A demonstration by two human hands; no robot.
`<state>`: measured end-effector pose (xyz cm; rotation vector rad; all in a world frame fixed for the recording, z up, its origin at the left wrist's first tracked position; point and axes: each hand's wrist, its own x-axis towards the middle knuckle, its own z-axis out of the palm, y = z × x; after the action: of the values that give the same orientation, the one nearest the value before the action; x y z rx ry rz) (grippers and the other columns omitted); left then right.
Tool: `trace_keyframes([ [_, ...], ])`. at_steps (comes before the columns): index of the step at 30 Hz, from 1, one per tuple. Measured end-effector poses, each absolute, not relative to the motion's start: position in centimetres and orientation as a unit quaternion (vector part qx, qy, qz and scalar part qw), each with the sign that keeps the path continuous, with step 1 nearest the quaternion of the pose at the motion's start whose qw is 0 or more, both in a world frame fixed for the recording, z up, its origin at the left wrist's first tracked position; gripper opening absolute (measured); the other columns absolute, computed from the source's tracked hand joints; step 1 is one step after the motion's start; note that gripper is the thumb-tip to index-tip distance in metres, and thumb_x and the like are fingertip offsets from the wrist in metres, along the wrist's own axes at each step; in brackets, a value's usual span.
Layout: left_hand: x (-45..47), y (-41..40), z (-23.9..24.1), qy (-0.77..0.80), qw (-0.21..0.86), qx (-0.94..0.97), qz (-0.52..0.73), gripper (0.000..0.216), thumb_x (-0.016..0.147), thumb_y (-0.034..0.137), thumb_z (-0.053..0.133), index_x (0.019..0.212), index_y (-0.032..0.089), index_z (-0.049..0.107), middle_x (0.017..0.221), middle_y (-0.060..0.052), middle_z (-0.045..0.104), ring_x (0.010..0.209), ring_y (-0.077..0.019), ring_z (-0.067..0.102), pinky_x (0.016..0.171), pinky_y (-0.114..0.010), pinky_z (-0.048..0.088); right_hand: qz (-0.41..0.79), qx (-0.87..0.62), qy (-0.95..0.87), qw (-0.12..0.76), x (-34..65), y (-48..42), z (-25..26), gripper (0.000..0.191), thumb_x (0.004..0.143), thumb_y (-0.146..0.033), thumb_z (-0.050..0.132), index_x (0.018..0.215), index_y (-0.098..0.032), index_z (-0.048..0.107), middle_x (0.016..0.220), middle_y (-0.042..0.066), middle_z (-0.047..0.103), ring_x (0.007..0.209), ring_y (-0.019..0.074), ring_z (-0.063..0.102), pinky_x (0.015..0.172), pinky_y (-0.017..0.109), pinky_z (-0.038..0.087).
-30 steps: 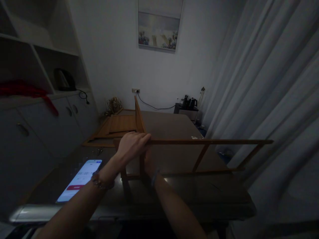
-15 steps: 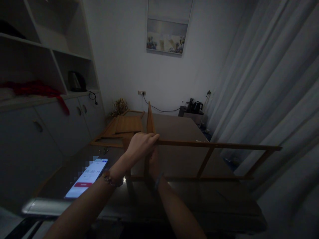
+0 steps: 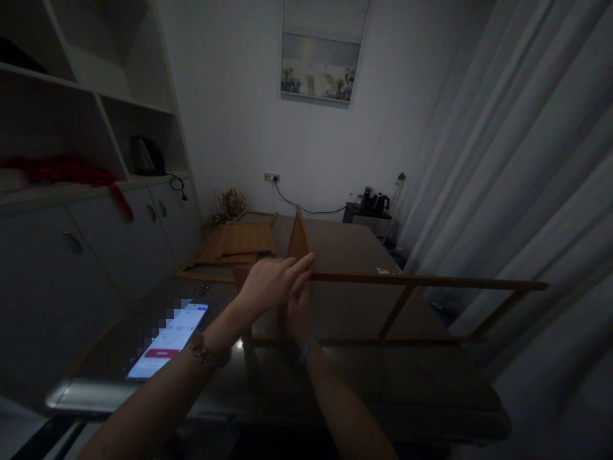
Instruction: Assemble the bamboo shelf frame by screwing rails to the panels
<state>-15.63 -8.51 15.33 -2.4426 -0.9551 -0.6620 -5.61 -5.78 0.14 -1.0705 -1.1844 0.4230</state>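
Note:
A long wooden frame (image 3: 421, 280) with crosspieces stands on its side on the table, reaching to the right. A thin wooden panel (image 3: 299, 235) stands upright against its left part, pointing away from me. My left hand (image 3: 271, 284) lies over the frame's upper rail where the panel meets it, fingers curled over with one stretched along the top. Just below, my right hand (image 3: 299, 316) is closed at the same joint from the near side. What lies between its fingers is mostly hidden and dim.
Several flat wooden panels (image 3: 246, 237) lie at the back left of the table (image 3: 340, 239). Small metal parts (image 3: 204, 287) and a lit phone (image 3: 167, 342) are at the left. A cabinet (image 3: 110, 249) stands left, a curtain (image 3: 502, 160) hangs right.
The upright panel has shifted slightly right and lower at its top. My left hand's fingers have slid a little right, one now stretched out. My right hand has moved up slightly.

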Motion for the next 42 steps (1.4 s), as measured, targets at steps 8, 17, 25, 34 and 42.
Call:
trace_keyframes([
  [8, -15.5, -8.6, 15.7, -0.355, 0.209, -0.877, -0.247, 0.041, 0.099, 0.043, 0.028, 0.125, 0.025, 0.054, 0.083, -0.003, 0.075, 0.063, -0.0179, 0.068, 0.047, -0.027, 0.028, 0.189, -0.489, -0.522, 0.673, -4.9, -6.4, -0.2, 0.050, 0.097, -0.041, 0.034, 0.141, -0.018, 0.040, 0.141, 0.013, 0.050, 0.129, 0.0220, 0.047, 0.107, 0.040, 0.037],
  [17, -15.0, -9.3, 15.5, -0.367, 0.212, -0.871, -0.248, 0.053, 0.085, 0.062, 0.049, 0.128, 0.032, 0.057, 0.079, -0.004, 0.074, 0.068, -0.0206, 0.068, 0.052, -0.029, 0.031, 0.194, -0.503, -0.543, 0.644, -5.5, -7.4, -0.9, 0.049, 0.094, -0.036, 0.038, 0.140, -0.020, 0.041, 0.140, 0.012, 0.049, 0.136, 0.0233, 0.038, 0.111, 0.047, 0.032],
  [25, -14.9, -8.5, 15.2, -0.373, 0.214, -0.867, -0.251, 0.010, 0.084, 0.031, 0.062, 0.091, 0.024, 0.064, 0.073, -0.002, 0.072, 0.067, -0.0192, 0.065, 0.053, -0.029, 0.034, 0.219, -0.484, -0.563, 0.634, -5.3, -7.6, -0.7, 0.050, 0.092, -0.032, 0.042, 0.141, -0.022, 0.038, 0.140, 0.010, 0.049, 0.130, 0.0220, 0.045, 0.109, 0.043, 0.037],
  [34, -15.0, -8.1, 15.0, -0.358, 0.204, -0.875, -0.255, 0.013, 0.085, 0.020, 0.055, 0.095, 0.022, 0.063, 0.076, -0.004, 0.072, 0.069, -0.0178, 0.065, 0.056, -0.028, 0.039, 0.257, -0.449, -0.597, 0.614, -4.1, -8.4, -0.9, 0.055, 0.090, -0.038, 0.047, 0.143, -0.024, 0.037, 0.141, 0.007, 0.050, 0.134, 0.0223, 0.043, 0.106, 0.042, 0.041],
  [42, -14.9, -7.8, 14.9, -0.365, 0.199, -0.872, -0.259, 0.012, 0.085, 0.021, 0.055, 0.094, 0.022, 0.062, 0.077, -0.004, 0.072, 0.070, -0.0190, 0.066, 0.056, -0.028, 0.038, 0.252, -0.468, -0.618, 0.579, -2.8, -9.5, -0.1, 0.060, 0.089, -0.038, 0.048, 0.146, -0.027, 0.031, 0.151, 0.005, 0.037, 0.139, 0.0201, 0.035, 0.111, 0.045, 0.035],
])
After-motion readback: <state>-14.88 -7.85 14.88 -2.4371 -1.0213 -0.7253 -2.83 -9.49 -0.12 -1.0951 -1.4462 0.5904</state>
